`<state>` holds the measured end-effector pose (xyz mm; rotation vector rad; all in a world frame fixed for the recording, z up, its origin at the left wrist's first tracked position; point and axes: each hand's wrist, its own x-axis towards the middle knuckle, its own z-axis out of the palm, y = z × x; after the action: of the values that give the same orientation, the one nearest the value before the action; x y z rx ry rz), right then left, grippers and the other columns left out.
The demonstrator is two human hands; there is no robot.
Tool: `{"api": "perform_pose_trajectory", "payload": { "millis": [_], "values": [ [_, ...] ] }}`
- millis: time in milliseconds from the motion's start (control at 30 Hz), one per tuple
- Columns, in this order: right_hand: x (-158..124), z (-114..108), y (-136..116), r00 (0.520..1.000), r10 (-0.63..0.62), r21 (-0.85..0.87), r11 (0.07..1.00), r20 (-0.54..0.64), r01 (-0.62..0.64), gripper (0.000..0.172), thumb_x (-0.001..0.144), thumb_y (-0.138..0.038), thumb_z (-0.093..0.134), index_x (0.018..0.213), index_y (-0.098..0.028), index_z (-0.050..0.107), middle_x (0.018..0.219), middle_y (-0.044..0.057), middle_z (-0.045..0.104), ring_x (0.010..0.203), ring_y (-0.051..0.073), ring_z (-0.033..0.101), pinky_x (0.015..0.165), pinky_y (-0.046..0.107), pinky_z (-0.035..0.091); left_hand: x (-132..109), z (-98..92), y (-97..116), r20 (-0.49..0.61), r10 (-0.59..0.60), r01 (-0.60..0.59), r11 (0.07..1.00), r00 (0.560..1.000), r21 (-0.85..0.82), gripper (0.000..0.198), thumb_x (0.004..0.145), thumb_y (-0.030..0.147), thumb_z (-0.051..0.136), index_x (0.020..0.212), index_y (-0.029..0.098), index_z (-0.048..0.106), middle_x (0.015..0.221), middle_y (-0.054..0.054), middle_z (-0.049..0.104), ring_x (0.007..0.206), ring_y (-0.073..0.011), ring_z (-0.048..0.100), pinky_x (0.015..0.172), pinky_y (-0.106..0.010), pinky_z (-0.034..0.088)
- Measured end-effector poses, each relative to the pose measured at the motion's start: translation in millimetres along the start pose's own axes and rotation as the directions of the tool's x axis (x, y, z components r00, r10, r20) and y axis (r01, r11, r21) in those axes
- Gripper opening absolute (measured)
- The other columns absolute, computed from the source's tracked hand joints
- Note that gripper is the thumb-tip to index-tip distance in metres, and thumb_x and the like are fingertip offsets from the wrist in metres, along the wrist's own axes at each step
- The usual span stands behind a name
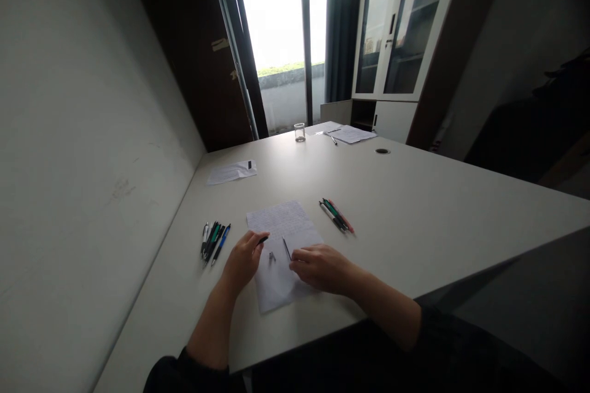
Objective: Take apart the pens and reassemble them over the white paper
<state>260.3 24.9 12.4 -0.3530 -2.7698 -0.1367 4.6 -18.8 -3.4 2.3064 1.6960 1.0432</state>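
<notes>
My left hand (243, 261) is closed around a short black pen barrel (262, 239), most of it hidden by the fingers. My right hand (318, 265) pinches a thin, dark pen refill (286, 247) that points up and to the left. Both hands are over a handwritten sheet of paper (286, 215), with the right one resting at its right edge. Between them, a few small grey pen parts (271, 257) lie on the paper; their exact shape is too small to make out.
A bunch of several pens (214, 242) lies left of the paper, and a smaller group of pens (337, 216) lies right of it. Farther back on the white table (415, 215) are a glass (299, 132), more papers (353, 134) and a crumpled sheet (230, 172). A wall borders the left side.
</notes>
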Motion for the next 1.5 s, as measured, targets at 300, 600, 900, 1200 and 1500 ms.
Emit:
{"api": "perform_pose_trajectory", "payload": {
  "millis": [300,600,900,1200,1500],
  "values": [
    [-0.8,11.3,7.6,0.968,0.194,0.129,0.976,-0.159,-0.175,0.013,0.094,-0.022,0.052,0.095,-0.023,0.065,0.088,0.001,0.066,0.07,0.011,0.06,0.061,0.024,0.039,-1.1,1.3,0.9,0.0,-0.037,0.036,0.996,0.999,-0.079,0.028,0.089,0.014,0.057,0.115,0.023,0.055,0.096,-0.004,0.066,0.086,-0.0183,0.066,0.078,-0.032,0.055],
    [3.4,19.4,8.1,0.916,0.337,0.286,0.919,-0.218,-0.27,0.022,0.094,-0.034,0.057,0.114,-0.024,0.062,0.1,0.005,0.069,0.085,0.016,0.066,0.072,0.024,0.047,0.9,0.2,26.9,0.122,0.105,-0.093,0.991,0.987,-0.096,0.012,0.091,0.018,0.058,0.101,0.023,0.064,0.092,-0.003,0.067,0.084,-0.0175,0.065,0.076,-0.029,0.054],
    [6.5,21.0,6.5,0.92,0.344,0.28,0.917,-0.189,-0.285,0.012,0.095,-0.027,0.056,0.101,-0.023,0.066,0.093,0.004,0.069,0.084,0.016,0.066,0.072,0.024,0.047,4.0,1.1,35.8,0.156,0.179,-0.166,0.982,0.971,-0.09,0.016,0.093,0.019,0.057,0.106,0.024,0.065,0.097,-0.004,0.068,0.087,-0.0175,0.065,0.078,-0.029,0.053],
    [5.3,18.5,14.5,0.863,0.472,0.208,0.876,-0.181,-0.435,0.009,0.09,-0.021,0.06,0.098,-0.021,0.064,0.094,0.003,0.068,0.08,0.015,0.065,0.068,0.023,0.045,1.1,-1.6,23.7,0.077,0.092,-0.083,0.991,0.993,-0.104,0.025,0.09,0.013,0.058,0.113,0.023,0.06,0.102,-0.005,0.065,0.091,-0.0183,0.065,0.082,-0.032,0.056],
    [7.8,20.0,12.6,0.87,0.482,0.176,0.87,-0.105,-0.461,0.012,0.089,-0.025,0.061,0.101,-0.024,0.065,0.095,0.002,0.069,0.084,0.017,0.065,0.066,0.024,0.044,3.2,-2.0,27.4,-0.069,0.062,-0.077,0.966,0.996,-0.246,0.014,0.09,0.021,0.061,0.104,0.022,0.06,0.1,-0.005,0.064,0.091,-0.018,0.066,0.082,-0.034,0.059]
  ]
}}
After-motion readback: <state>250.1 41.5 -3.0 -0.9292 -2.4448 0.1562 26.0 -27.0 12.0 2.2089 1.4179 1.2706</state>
